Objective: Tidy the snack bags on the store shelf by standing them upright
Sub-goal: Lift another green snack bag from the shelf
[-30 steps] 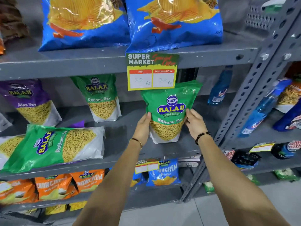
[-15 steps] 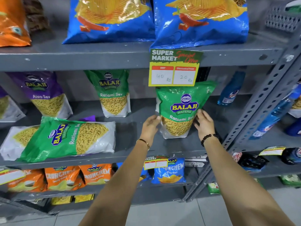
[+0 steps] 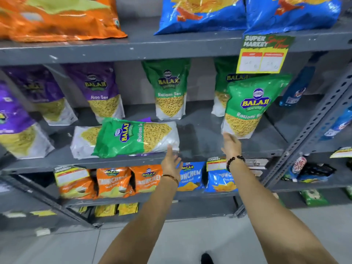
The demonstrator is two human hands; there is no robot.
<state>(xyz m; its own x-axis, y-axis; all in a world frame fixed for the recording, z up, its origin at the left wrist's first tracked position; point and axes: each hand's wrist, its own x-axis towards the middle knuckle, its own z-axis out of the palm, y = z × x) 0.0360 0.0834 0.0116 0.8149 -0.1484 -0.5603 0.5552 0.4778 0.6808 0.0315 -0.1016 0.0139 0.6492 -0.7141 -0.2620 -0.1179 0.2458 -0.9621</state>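
- Head view: the left hand (image 3: 171,162) is spread, fingers apart, its fingertips at the right end of a green Ratlami Sev bag (image 3: 133,138) lying flat near the front edge of the middle shelf (image 3: 202,138); whether they touch is unclear.
- The right hand (image 3: 231,144) is also spread and empty, just below an upright green bag (image 3: 249,109) toward the shelf's right end.
- Another green bag (image 3: 169,90) and a purple Aloo Sev bag (image 3: 99,90) stand along the back edge.
- A yellow price tag (image 3: 263,54) hangs from the upper shelf's front edge.
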